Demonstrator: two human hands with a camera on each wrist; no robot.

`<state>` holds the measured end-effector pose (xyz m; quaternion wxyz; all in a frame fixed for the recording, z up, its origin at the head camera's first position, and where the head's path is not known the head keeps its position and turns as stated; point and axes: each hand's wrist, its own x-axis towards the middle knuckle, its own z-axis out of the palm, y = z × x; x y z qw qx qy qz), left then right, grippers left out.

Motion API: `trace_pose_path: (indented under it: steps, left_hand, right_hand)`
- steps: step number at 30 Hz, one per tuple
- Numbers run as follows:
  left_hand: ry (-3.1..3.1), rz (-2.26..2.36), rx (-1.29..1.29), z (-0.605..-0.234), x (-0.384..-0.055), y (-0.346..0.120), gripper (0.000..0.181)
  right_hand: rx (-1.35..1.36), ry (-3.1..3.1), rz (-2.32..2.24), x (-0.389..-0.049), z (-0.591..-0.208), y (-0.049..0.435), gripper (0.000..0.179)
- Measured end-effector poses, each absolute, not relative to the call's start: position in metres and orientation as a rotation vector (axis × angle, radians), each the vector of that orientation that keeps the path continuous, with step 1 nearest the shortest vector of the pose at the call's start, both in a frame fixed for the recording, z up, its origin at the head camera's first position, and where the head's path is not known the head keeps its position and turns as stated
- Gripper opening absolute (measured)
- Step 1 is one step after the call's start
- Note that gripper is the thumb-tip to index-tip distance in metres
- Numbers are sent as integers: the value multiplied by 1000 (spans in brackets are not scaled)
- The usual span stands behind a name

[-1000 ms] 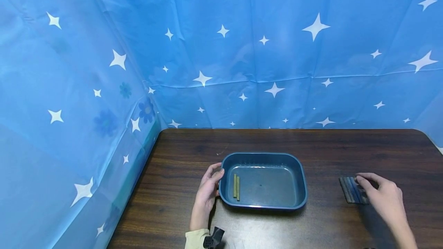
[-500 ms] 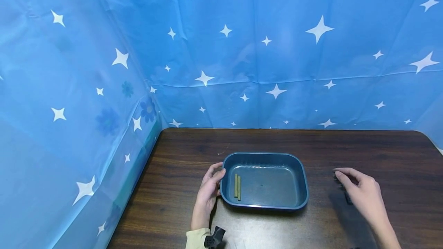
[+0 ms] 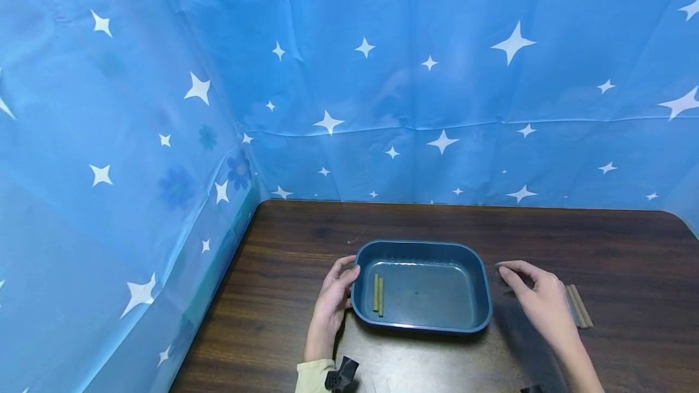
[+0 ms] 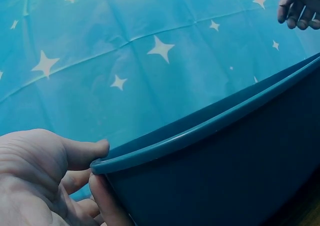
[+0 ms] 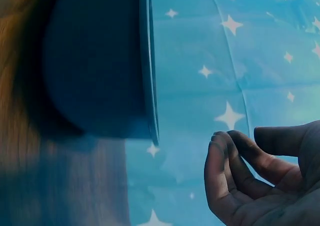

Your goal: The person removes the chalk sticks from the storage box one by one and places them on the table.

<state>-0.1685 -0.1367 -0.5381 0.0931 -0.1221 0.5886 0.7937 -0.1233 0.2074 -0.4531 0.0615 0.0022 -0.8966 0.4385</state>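
Note:
My left hand grips the left rim of a dark blue rectangular plastic tray, thumb over the rim and fingers against the outer wall. Two olive-green sticks lie side by side at the left inside it. To the right of the tray, my right hand is raised, thumb and forefinger pinching what looks like a thin dark stick, mostly hidden and blurred. No stick can be made out in the right wrist view, where the curled fingers of that hand hang beyond the tray's wall.
A few more sticks lie on the dark wood table to the right, partly behind my right hand. A blue curtain with white stars stands along the table's back and left edges.
My right hand has left the row of sticks and moved left toward the tray, uncovering some sticks behind it. The left hand stays on the tray's rim. The head view has shifted slightly.

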Motion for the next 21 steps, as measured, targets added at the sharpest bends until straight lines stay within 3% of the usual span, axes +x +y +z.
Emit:
trace_pose_path:
  steps: [21]
  left_hand:
    - [1736, 2366, -321, -539, -169, -138, 44]
  right_hand:
    - [149, -2753, 1581, -139, -465, 144, 23]
